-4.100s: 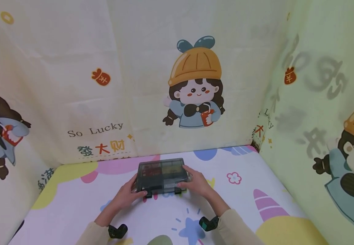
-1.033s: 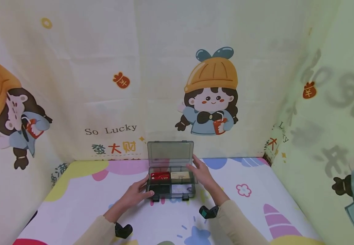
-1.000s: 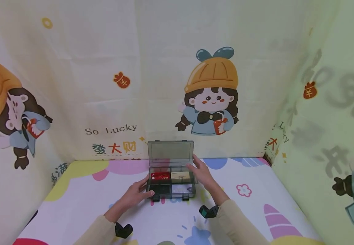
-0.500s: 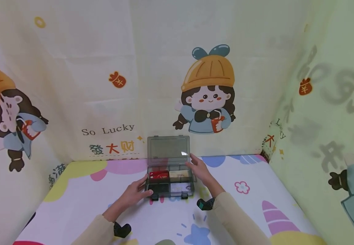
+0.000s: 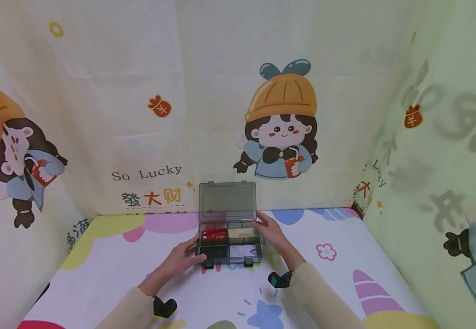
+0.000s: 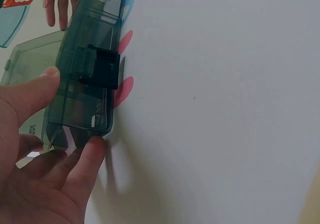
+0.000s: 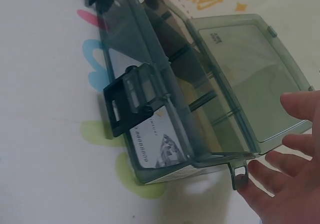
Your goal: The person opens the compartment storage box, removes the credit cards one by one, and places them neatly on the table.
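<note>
A translucent dark-grey plastic storage box (image 5: 228, 262) stands on the table with its hinged lid (image 5: 227, 199) raised at the back. Its compartments hold a red "VIP" card (image 5: 215, 235), a cream card (image 5: 241, 234), a black card (image 5: 214, 252) and a pale card (image 5: 243, 251) at front right. My left hand (image 5: 180, 260) grips the box's left end, thumb over the front rim and fingers around the corner. At the right end, my right hand (image 5: 273, 233) has extended fingers beside a small loop tab (image 7: 239, 176), with the thumb overlapping the lid's edge in the right wrist view.
The box rests near the back of a table (image 5: 303, 292) covered in a white cloth with colourful prints. Printed curtains (image 5: 205, 114) rise close behind it and on both sides. Two dark latches (image 7: 132, 101) hang down at the box's front. Black wrist devices (image 5: 165, 307) sit on both forearms.
Several seconds ago the lid was down with both hands on the box; now it stands raised, showing the cards. Over the last second the hands barely shift, while the head view moves slightly.
</note>
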The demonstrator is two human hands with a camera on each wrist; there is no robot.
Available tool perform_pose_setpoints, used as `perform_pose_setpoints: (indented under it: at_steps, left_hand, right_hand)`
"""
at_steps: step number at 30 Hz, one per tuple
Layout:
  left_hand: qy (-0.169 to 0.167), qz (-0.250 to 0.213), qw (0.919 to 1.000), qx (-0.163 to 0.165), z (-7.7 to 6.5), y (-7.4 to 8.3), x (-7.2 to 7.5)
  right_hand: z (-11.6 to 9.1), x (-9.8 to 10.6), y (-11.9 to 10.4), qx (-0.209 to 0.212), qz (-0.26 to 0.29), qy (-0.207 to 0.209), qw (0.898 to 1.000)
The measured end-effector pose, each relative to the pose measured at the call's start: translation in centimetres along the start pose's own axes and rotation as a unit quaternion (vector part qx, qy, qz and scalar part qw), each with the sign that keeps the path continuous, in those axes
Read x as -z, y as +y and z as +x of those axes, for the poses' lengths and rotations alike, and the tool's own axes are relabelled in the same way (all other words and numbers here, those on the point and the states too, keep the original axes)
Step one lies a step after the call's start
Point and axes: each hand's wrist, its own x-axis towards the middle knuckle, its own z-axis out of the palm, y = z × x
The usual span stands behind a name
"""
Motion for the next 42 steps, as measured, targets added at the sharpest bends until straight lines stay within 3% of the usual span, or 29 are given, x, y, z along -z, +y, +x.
perform_pose_setpoints:
  at_steps: [12, 23, 42]
  left_hand:
    - [0.006, 0.001, 1.0000, -0.004, -0.1, 0.1, 0.2]
    - [0.004, 0.002, 1.0000, -0.004, 0.0, 0.0, 0.0]
    - [0.003, 0.001, 1.0000, 0.004, 0.0, 0.0, -0.1]
  right_hand:
    - [-0.9, -0.2, 0.5, 0.005, -0.015, 0.029, 0.999]
    - [0.0, -0.3, 0.9, 0.026, -0.052, 0.006, 0.998]
    - [1.5, -1.0, 1.3, 0.014, -0.139, -0.016, 0.990]
